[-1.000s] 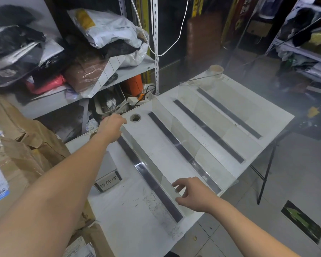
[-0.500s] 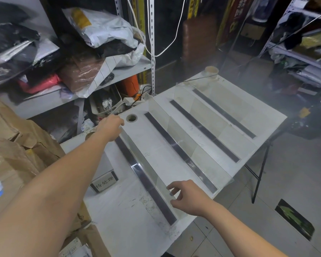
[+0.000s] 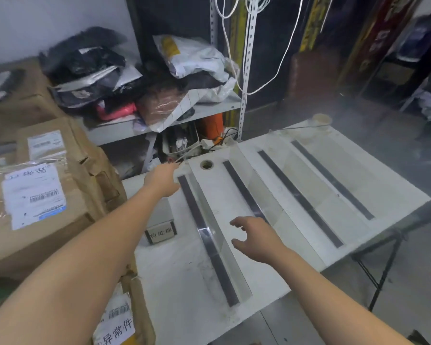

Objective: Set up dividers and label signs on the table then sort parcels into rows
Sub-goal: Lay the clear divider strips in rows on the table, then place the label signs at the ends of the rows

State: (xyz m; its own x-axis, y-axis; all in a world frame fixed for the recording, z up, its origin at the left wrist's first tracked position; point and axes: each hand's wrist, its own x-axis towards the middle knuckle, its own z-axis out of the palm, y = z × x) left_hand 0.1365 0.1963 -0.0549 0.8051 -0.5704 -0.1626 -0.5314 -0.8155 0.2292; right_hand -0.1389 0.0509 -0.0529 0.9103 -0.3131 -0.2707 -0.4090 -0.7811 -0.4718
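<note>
Right hand (image 3: 255,236): fingers spread, gripping nothing, hovering above the near divider (image 3: 234,270). Left hand (image 3: 162,179) is at that divider's far end, fingers blurred; we cannot tell whether they grip it. The divider stands on edge along a dark strip (image 3: 220,270) on the bench (image 3: 179,307), with the label sign (image 3: 161,234) just beside.

Our worry: the clear panel is hard to see. With one end unheld, a left-hand nudge could tip it toward the next divider (image 3: 284,215) or slide it off the bench's front edge.

Dim indoor light, hazy fog at right edge, motion blur throughout, wide-angle bending at edges
</note>
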